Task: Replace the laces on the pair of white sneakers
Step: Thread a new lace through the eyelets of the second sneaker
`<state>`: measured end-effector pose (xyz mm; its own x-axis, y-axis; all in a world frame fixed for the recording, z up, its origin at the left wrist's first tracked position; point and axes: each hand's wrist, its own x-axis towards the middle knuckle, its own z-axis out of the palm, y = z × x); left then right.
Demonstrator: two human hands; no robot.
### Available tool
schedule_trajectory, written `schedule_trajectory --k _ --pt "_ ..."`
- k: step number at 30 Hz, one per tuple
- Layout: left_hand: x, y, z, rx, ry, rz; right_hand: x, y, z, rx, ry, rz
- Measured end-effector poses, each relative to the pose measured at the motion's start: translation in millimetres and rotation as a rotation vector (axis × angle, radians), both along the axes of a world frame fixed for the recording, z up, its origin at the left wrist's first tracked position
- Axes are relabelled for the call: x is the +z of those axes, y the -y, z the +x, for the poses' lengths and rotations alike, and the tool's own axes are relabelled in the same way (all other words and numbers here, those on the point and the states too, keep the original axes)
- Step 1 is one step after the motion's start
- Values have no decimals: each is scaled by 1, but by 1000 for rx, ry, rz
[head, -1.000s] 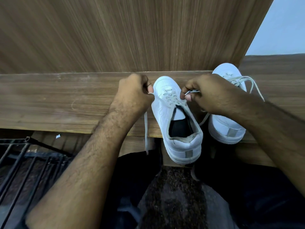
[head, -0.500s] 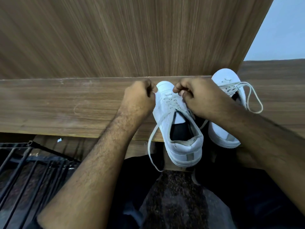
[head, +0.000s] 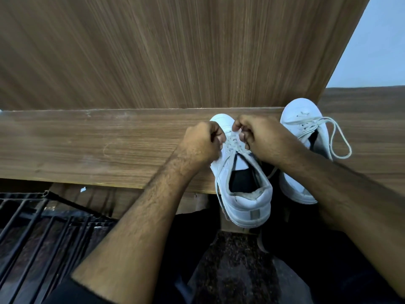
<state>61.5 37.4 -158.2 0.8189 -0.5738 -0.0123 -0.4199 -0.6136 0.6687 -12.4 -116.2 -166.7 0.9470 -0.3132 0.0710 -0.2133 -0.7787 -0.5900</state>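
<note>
Head view: the near sneaker (head: 242, 185), heel overhanging the near edge of the wooden surface (head: 98, 150), is mid-lacing, left hand (head: 202, 142) and right hand (head: 260, 139) each in a pinching grip on its lace (head: 234, 139) over the far eyelets, so next comes drawing it snug, while the far-right sneaker (head: 303, 128) waits.

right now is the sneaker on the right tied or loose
Loose, as far as it shows. The right sneaker has its lace lying in a slack open loop beside it on the wooden ledge; no knot is visible.
</note>
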Motion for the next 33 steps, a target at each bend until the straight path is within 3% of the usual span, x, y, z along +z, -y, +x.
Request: schedule_trajectory --k 2,11,15,21,33 --pt "0 -1 4 62 -64 -61 -2 0 1 -23 35 28" --pt "-10 7 16 -58 136 -2 -1 -1 7 139 81 -305" --pt "-11 7 19 -58 162 8 0 -2 10 141 35 -304" --pt "-8 13 17 -162 231 194 -2 -4 10 165 -17 -348" --pt "-5 13 5 -186 483 304 1 -5 5 166 76 -474"
